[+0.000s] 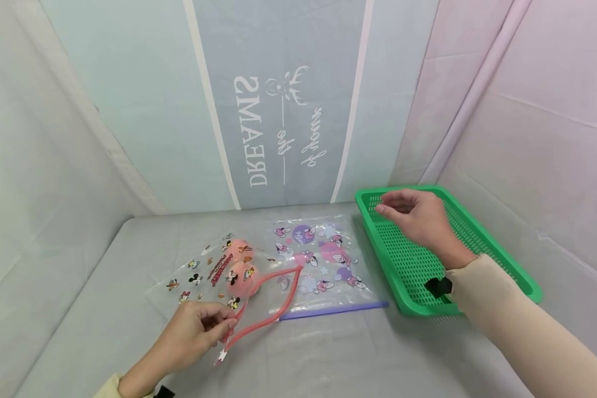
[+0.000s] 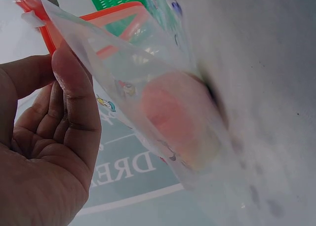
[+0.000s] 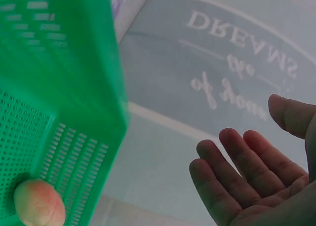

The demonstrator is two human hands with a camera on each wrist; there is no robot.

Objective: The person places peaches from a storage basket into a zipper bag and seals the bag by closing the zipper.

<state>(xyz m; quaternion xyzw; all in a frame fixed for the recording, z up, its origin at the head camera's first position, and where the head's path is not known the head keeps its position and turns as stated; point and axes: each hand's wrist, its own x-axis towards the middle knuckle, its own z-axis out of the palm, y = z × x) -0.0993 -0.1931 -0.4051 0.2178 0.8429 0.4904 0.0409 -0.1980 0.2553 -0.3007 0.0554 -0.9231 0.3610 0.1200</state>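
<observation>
My left hand (image 1: 191, 334) pinches the opening edge of a clear zip bag (image 1: 184, 276) with cartoon prints, between thumb and forefinger. The bag's red zip strip (image 1: 258, 325) gapes apart in a loop, with a white slider (image 1: 222, 356) at its near end. Two pinkish peaches (image 1: 242, 281) lie inside the bag; one shows blurred through the plastic in the left wrist view. My right hand (image 1: 420, 221) hangs over the green basket (image 1: 385, 257), its fingers relaxed and holding nothing. In the right wrist view a peach (image 3: 39, 203) sits in the basket; the head view hides it.
A second clear bag (image 1: 313, 271) with pink and purple prints and a purple zip strip (image 1: 333, 310) lies flat between the first bag and the basket. Behind the grey table (image 1: 114, 276) hangs a cloth (image 1: 283, 55) with reversed lettering. Pale fabric walls stand left and right.
</observation>
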